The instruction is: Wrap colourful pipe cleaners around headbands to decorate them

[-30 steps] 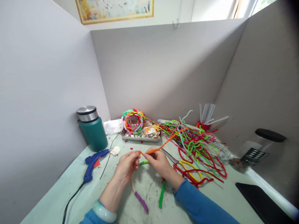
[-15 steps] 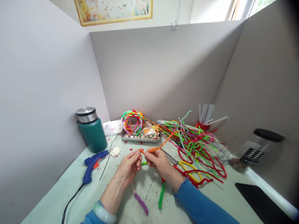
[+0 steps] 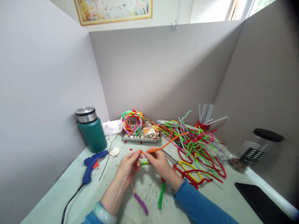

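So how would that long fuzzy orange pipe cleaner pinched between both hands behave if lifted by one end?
The long fuzzy orange pipe cleaner probably holds its shape: its free end sticks out unsupported above the table past the right hand. It looks light, since fingertip pinches from that and the left hand carry it. It likely bends easily, like the curled strands in the multicoloured pile.

No readable text, labels or numbers anywhere
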Demonstrator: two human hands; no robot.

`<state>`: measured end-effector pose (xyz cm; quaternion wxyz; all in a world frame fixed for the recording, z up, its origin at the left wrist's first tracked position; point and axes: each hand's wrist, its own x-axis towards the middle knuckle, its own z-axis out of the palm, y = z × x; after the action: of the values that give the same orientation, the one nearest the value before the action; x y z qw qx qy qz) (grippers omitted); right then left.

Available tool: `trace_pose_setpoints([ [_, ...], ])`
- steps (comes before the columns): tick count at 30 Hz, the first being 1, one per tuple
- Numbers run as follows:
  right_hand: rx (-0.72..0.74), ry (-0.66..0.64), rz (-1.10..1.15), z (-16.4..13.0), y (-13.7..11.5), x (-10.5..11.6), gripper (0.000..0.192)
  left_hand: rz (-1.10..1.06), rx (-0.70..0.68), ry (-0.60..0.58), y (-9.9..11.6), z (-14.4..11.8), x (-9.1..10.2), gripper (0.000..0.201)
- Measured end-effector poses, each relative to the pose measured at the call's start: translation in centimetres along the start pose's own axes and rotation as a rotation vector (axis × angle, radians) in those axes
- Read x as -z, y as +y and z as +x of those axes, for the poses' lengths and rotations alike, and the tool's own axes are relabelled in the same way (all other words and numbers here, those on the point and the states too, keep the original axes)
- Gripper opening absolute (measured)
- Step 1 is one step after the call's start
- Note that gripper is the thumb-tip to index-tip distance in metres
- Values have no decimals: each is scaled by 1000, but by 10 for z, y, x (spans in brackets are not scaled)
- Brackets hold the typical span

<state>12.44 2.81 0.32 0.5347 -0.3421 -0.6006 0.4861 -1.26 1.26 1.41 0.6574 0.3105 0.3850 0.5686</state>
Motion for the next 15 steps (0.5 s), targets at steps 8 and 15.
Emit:
trace_pose_setpoints([
  [8,199,93,-295,-7,-5,-1,14,14,23,19,-1,0,1,26],
  [15,286,-7,-390,-10,-7,-2,17,61,12,17,-1,0,1,28],
])
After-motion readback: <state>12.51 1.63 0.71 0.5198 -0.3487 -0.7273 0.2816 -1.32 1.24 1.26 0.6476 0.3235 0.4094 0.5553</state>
